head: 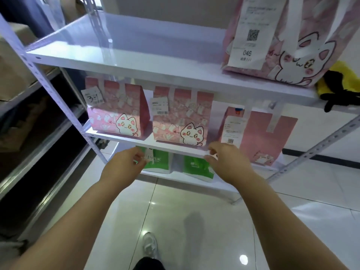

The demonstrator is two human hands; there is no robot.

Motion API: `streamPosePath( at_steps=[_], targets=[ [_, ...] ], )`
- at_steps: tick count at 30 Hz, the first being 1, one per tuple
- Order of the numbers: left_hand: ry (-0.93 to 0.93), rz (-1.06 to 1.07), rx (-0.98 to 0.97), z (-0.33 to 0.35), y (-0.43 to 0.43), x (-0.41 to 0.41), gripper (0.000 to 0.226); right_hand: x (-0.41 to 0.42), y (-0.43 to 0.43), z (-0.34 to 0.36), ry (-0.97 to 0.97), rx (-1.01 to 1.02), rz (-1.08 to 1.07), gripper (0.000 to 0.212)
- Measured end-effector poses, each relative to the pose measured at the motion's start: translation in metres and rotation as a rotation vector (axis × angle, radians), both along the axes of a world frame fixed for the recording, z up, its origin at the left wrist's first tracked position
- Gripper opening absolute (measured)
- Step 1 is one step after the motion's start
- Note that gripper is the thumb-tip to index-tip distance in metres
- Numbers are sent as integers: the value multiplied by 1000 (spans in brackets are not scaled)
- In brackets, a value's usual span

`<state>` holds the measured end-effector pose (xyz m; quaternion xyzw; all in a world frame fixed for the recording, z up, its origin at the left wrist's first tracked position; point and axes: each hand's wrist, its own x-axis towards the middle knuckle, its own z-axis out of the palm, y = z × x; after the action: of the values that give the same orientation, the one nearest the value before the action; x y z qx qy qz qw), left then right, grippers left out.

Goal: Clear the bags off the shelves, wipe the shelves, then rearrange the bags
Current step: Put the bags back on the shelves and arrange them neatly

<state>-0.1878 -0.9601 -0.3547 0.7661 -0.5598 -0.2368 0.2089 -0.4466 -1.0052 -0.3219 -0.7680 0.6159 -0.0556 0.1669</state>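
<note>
Fingers (pixel 139 159) of the left hand (pixel 124 164) pinch the left green bag (pixel 158 162) at its top, just below the middle shelf (pixel 149 142). Right hand (pixel 227 156) fingers curl at that shelf's edge; grip unclear. Bag judged light, crushable paper: take by the folded top.

White rack (pixel 136 53). Top shelf holds a big pink cat bag (pixel 292 41) at the right, with a yellow-black cloth (pixel 342 82) just beside it. Middle shelf (pixel 120 137) has three pink bags upright: left (pixel 116 110), centre (pixel 181 117), right (pixel 259 133). Bottom shelf has two green bags (pixel 161 162) (pixel 196 168). Left hand (pixel 124 162) is at the left green bag's white tag, possibly pinching it; grip unclear. Right hand (pixel 228 158) sits loosely curled at the middle shelf's front edge, above the other green bag.
</note>
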Motion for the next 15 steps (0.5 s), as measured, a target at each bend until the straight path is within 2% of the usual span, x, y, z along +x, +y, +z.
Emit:
streamPosePath(
  at_steps=[8, 15],
  targets=[
    [-8, 95, 33, -7, 4, 85, 17, 91, -5, -8, -50, 35, 75, 27],
    [-62, 22, 90, -18, -32, 183, 18, 188, -38, -22, -88, 88, 0, 29]
  ],
)
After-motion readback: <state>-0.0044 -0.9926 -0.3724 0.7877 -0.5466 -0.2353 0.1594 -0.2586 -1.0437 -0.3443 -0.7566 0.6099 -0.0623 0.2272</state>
